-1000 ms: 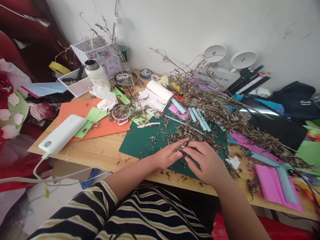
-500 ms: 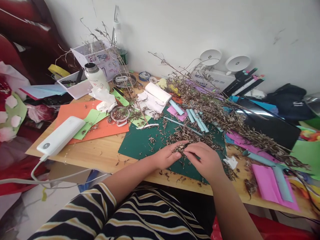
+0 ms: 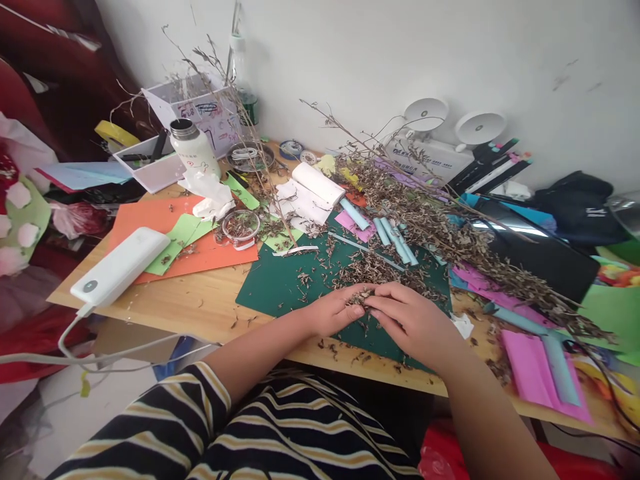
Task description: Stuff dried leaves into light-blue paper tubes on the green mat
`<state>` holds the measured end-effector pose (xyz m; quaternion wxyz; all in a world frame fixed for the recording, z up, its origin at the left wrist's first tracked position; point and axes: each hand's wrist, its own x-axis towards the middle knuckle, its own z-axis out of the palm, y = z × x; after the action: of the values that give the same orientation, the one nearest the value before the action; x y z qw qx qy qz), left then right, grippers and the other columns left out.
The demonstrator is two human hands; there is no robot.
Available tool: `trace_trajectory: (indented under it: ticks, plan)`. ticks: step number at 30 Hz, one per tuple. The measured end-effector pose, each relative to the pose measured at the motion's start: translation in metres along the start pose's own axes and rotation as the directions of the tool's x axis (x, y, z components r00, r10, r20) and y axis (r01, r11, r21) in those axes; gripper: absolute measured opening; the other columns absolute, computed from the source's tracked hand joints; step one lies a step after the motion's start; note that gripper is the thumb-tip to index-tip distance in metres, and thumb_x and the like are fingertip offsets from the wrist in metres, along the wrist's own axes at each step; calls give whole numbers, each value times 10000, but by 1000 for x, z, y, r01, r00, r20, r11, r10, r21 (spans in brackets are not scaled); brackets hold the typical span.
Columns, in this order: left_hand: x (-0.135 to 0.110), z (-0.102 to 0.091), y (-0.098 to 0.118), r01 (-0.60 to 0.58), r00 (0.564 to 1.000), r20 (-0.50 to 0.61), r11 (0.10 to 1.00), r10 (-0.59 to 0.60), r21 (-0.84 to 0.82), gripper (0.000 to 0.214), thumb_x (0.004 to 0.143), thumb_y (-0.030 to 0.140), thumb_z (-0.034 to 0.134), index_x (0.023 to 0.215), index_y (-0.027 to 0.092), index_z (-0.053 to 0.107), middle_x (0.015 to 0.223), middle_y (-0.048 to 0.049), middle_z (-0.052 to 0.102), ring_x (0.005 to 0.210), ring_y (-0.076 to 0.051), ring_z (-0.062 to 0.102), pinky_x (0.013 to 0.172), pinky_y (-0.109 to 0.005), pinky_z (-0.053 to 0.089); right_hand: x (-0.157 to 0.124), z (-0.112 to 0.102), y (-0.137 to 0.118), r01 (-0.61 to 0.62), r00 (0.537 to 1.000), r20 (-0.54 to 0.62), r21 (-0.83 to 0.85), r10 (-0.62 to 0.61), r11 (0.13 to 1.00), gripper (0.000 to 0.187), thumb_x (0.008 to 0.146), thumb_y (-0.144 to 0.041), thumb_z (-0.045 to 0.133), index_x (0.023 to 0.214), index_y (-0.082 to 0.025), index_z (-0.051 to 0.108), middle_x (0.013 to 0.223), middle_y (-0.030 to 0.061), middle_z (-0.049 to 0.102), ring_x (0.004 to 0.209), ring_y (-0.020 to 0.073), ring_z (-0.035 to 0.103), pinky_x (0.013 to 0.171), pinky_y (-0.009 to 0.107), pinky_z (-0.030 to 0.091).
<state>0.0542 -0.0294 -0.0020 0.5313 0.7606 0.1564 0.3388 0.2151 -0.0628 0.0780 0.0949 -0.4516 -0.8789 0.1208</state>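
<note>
Over the near edge of a dark green cutting mat (image 3: 265,287), my two hands meet. My left hand (image 3: 336,312) is cupped around a small heap of dried leaves (image 3: 359,298), its thumb lying along the near side. The fingers of my right hand (image 3: 411,320) are pinched together at the heap's right edge, touching the leaves. Just beyond the hands, a loose pile of dry leaves (image 3: 373,272) covers the mat. A large bundle of dried leafy stalks (image 3: 450,230) stretches diagonally behind it to the right.
Blue paper tubes (image 3: 395,240) and a white paper roll (image 3: 318,184) lie behind the pile. At left are a white power bank (image 3: 120,267) with a cable, orange paper (image 3: 225,261) and an uncapped bottle (image 3: 194,148). Pink paper (image 3: 530,367) lies right, below a black tablet-like panel (image 3: 545,253).
My right hand has shifted slightly right and down, its forearm swinging outward. My left hand stays cupped around the leaves. The view has tilted a little.
</note>
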Motion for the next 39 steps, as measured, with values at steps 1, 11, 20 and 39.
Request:
trace_trajectory:
  ticks: [1, 11, 20, 39]
  plan:
    - [0, 0, 0, 6, 1000, 1, 1000, -6, 1, 570, 826, 521, 196, 1222, 130, 319, 1220, -146, 409, 1112, -213, 413, 938, -344, 329, 0, 1, 1, 11, 999, -34, 15, -10, 1000, 214, 815, -189, 383, 937, -207, 558, 933, 53, 577, 850, 149, 525, 728, 285, 451]
    - [0, 0, -1, 11, 1000, 4, 999, -11, 32, 587, 821, 534, 186, 1221, 125, 317, 1208, -149, 425, 1085, -212, 435, 915, -332, 345, 3, 23, -1, -163, 868, -455, 117, 199, 980, 84, 729, -242, 540, 652, -207, 538, 607, -15, 604, 541, 112, 556, 489, 213, 434]
    - [2, 0, 1, 1, 1000, 3, 1000, -1, 29, 582, 819, 535, 175, 1165, 106, 363, 1142, -158, 462, 1059, -213, 450, 910, -338, 352, 8, 54, -9, -6, 736, -666, 174, 122, 985, 92, 734, -152, 509, 691, -209, 567, 623, 16, 566, 624, 140, 536, 562, 275, 457]
    - [1, 0, 2, -13, 999, 39, 997, 10, 77, 599, 816, 544, 166, 1168, 95, 347, 1111, -164, 482, 1038, -220, 461, 880, -332, 366, 8, -12, -1, 25, 980, 201, -48, -15, 999, 226, 802, -157, 369, 797, -222, 585, 766, 26, 642, 707, 174, 578, 589, 298, 416]
